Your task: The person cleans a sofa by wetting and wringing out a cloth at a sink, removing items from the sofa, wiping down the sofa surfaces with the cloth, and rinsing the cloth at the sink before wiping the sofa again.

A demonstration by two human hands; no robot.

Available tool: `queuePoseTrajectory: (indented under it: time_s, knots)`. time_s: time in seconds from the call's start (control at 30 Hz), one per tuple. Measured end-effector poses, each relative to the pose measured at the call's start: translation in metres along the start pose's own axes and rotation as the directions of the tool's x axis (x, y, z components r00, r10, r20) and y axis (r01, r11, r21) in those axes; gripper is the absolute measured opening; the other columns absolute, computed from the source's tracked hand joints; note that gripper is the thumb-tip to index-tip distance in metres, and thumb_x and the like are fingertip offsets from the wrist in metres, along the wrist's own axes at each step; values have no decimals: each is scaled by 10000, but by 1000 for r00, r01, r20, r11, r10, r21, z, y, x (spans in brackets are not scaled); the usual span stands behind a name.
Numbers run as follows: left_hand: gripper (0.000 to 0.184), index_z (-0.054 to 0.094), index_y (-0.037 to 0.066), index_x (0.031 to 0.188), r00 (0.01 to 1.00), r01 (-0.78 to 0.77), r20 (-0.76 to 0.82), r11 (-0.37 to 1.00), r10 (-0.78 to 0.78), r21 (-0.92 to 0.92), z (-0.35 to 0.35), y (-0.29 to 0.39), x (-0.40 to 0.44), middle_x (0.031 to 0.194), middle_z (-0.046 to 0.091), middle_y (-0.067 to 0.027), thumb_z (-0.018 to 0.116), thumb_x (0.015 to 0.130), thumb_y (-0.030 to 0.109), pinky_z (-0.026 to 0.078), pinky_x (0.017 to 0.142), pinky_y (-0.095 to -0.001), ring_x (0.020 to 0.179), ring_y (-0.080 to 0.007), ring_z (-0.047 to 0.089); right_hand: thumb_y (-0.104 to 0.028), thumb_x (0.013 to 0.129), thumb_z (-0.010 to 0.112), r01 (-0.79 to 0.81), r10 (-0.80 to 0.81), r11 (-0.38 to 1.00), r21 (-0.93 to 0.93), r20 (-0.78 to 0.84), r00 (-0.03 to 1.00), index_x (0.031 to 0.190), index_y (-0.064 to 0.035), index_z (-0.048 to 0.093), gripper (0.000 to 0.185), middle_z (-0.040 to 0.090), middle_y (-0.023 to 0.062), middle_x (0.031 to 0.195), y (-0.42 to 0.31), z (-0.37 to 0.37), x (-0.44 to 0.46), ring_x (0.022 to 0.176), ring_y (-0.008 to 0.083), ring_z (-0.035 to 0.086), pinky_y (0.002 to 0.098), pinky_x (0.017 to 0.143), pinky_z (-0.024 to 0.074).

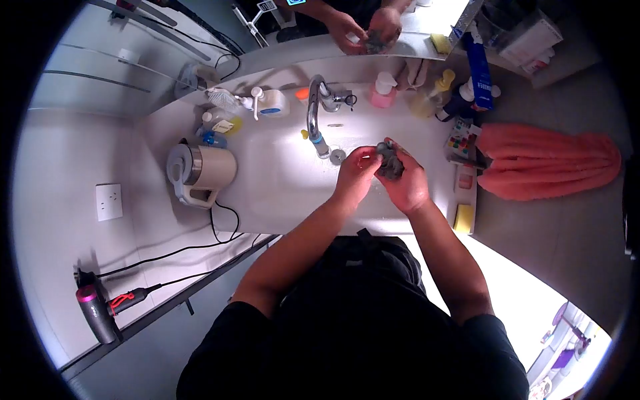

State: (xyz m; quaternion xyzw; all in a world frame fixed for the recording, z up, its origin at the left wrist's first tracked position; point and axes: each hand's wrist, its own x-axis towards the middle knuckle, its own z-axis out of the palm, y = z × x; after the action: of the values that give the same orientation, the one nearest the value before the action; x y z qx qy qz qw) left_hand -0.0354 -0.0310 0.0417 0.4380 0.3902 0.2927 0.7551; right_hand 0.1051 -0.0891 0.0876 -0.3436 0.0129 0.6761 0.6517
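Over the white sink (pixel 280 180), both hands meet around a crumpled dark grey item (pixel 389 162), which looks like wet cloth or mesh. My left hand (pixel 358 175) pinches its left edge between thumb and fingers. On the other side, my right hand (pixel 408 181) wraps round it from below and behind, with the fingers partly hidden. The chrome faucet (pixel 313 110) stands to the left of the hands, its spout above the basin near the round drain (pixel 338 157).
A kettle (pixel 210 170) stands on the sink's left ledge. Bottles, including a white pump bottle (pixel 270 103) and a pink one (pixel 384 91), line the back. A yellow sponge (pixel 464 218) and coral towel (pixel 547 162) are right; a hair dryer (pixel 97 313) hangs lower left.
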Motion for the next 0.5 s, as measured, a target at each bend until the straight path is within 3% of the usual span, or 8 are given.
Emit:
queuePoseTrajectory:
  time_s: [0.03, 0.13, 0.2, 0.23, 0.3, 0.33, 0.43, 0.5]
  knots:
    - [333, 599, 17, 1293, 1000, -2, -21, 1000, 2, -5, 7, 10, -5, 1154, 691, -51, 690, 1017, 179, 490, 961, -295, 1102, -122, 621, -254, 1103, 404, 1, -1, 1000, 0, 3, 1000, 1445, -67, 528, 408, 615, 120, 1338, -1, -3, -2, 1212, 237, 592, 435, 1035, 475]
    - [210, 610, 61, 1190, 989, -57, -141, 991, 40, -120, 7, 10, -9, 1118, 678, -35, 674, 1022, 169, 480, 945, -282, 1073, -113, 618, -318, 1132, 403, 50, -70, 979, -198, -95, 993, 1474, -88, 551, 438, 596, 93, 1399, -9, -15, -7, 1231, 240, 588, 439, 1076, 459]
    - [124, 601, 125, 1148, 971, -108, -230, 974, 61, -199, -1, 15, -10, 1111, 646, -18, 631, 1033, 160, 483, 943, -334, 1050, -139, 625, -380, 1145, 400, 156, -329, 760, -631, -166, 930, 1417, -77, 621, 462, 642, 80, 1323, -17, -21, -10, 1196, 197, 601, 383, 1058, 461]
    - [133, 589, 129, 1157, 962, -119, -270, 956, 45, -268, -5, 20, -11, 1120, 642, -21, 629, 1033, 158, 484, 945, -347, 1060, -145, 627, -380, 1145, 400, 159, -333, 758, -633, -166, 928, 1417, -77, 621, 462, 642, 80, 1323, -21, -26, -11, 1196, 197, 601, 383, 1058, 461]
    - [132, 538, 137, 1129, 946, -164, -320, 925, 50, -342, -9, 36, -17, 1086, 628, -13, 634, 1039, 147, 495, 914, -354, 1024, -137, 621, -381, 1152, 398, 324, -561, 446, -835, 21, 827, 1360, -56, 668, 471, 690, 63, 1186, -27, -35, -13, 1090, 155, 625, 321, 994, 479]
    - [132, 538, 137, 1129, 946, -167, -321, 924, 51, -344, -10, 39, -18, 1086, 628, -13, 634, 1039, 147, 495, 914, -354, 1024, -137, 621, -381, 1152, 398, 325, -561, 443, -835, 24, 827, 1360, -56, 668, 471, 690, 63, 1186, -32, -33, -17, 1090, 155, 625, 321, 994, 479]
    - [232, 452, 129, 993, 922, -294, -270, 955, 276, -26, -11, 42, -22, 951, 529, 28, 681, 1032, 145, 472, 814, -299, 864, -88, 517, -361, 1154, 412, 315, -578, 376, -871, 46, 815, 1320, -33, 688, 459, 699, 36, 1065, -51, -16, -32, 990, 128, 627, 283, 939, 491]
    - [240, 457, 110, 974, 931, -277, -207, 951, 300, 133, -19, 32, -31, 927, 508, 15, 693, 1017, 124, 451, 779, -290, 850, -92, 499, -338, 1160, 396, 424, -586, 316, -849, 176, 791, 1333, -30, 676, 451, 685, 25, 1058, -58, -9, -36, 954, 124, 614, 288, 929, 499]
